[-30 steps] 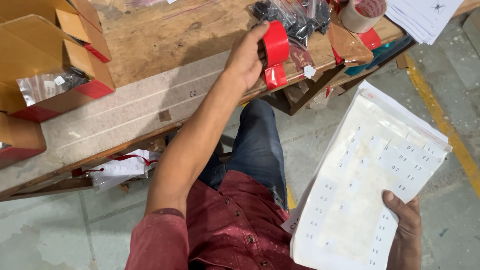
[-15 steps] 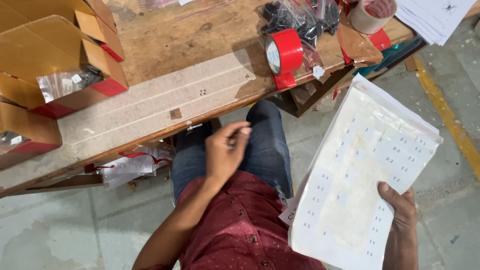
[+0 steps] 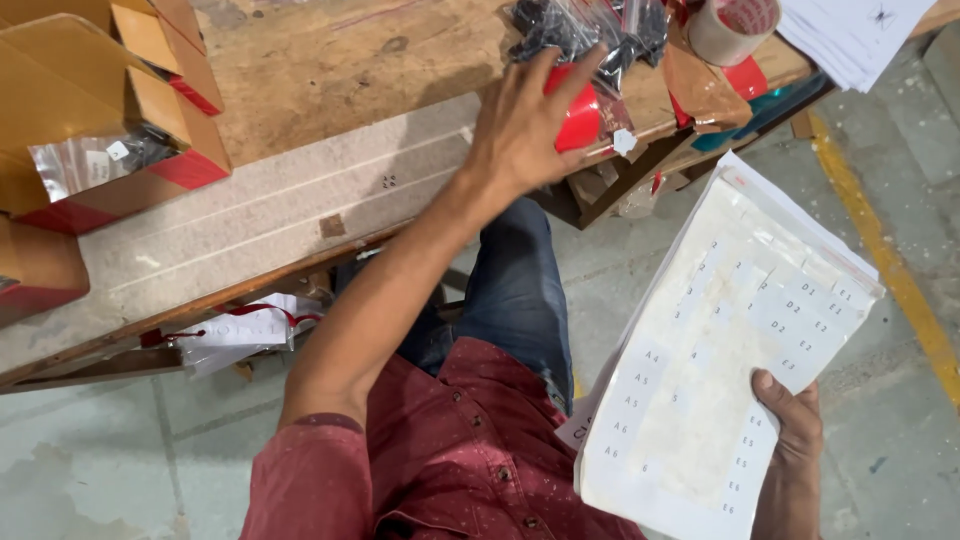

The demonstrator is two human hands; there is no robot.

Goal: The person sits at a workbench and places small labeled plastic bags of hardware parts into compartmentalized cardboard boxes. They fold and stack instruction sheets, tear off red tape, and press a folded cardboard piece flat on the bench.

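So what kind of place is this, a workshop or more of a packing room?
Probably a packing bench: cardboard boxes on a worn wooden table, a red tape roll under the left hand, bagged dark parts.

Workbench (image 3: 300, 200) middle strip bare: open passage for a hand from the near edge up across the wood. Left side blocked by stacked cardboard boxes (image 3: 95, 110) with red trim, one holding a clear bag. Right end crowded: red tape roll (image 3: 578, 118) under the left hand (image 3: 520, 125), bags of dark parts (image 3: 590, 30) just behind, a second tape roll (image 3: 733, 28), paper stack (image 3: 850, 35) at the corner. Right hand (image 3: 790, 440) holds a large white sheet (image 3: 715, 350) over the floor, closing off the space beside the knee. Concrete floor (image 3: 100, 470) lower left open.
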